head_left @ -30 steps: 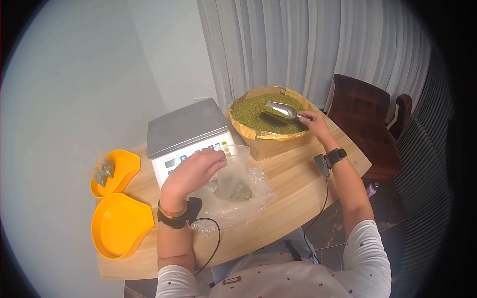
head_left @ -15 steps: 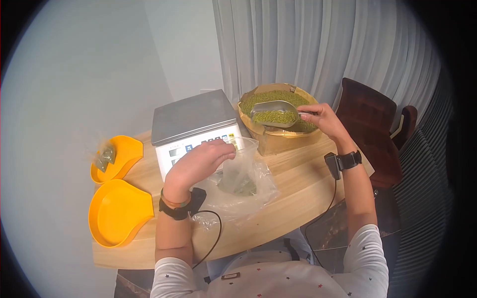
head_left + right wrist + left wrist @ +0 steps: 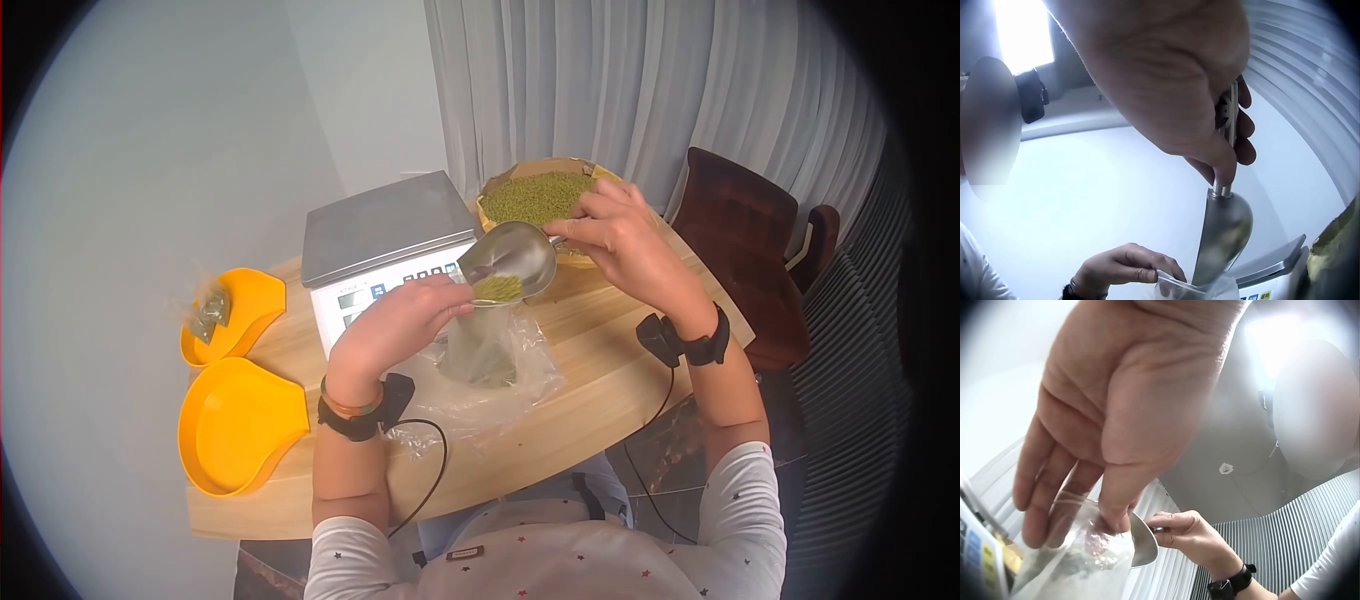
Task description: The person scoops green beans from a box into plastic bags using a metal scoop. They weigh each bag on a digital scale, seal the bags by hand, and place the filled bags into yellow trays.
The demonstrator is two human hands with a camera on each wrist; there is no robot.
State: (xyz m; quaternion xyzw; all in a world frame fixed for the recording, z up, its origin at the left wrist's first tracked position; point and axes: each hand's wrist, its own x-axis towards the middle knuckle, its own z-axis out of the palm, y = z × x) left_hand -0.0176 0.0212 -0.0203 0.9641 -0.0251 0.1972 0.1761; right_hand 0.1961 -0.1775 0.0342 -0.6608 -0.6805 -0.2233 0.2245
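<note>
My right hand point(image 3: 635, 245) grips the handle of a metal scoop point(image 3: 530, 258), its fingers wrapped round it in the right wrist view. Tilted down to the left, the scoop has small green beans point(image 3: 498, 289) gathered at its lower edge, right at the mouth of a clear plastic bag point(image 3: 482, 345). Thumb and fingers of my left hand point(image 3: 400, 318) pinch the rim of that bag point(image 3: 1088, 559). Some green contents show in the bag's lower part. Behind the scoop stands a paper-lined box point(image 3: 575, 262) of the same beans.
A white scale point(image 3: 335, 325) with a grey platform point(image 3: 385, 230) stands behind my left hand. Two yellow trays sit at the left; the farther tray point(image 3: 262, 298) holds small bags point(image 3: 208, 312), the nearer tray point(image 3: 240, 430) lies beside it. A brown chair point(image 3: 735, 240) stands at the right.
My right hand has lifted the scoop, loaded with beans, out of the box, carried it left to the bag and tipped it. The left hand keeps its hold on the bag.
</note>
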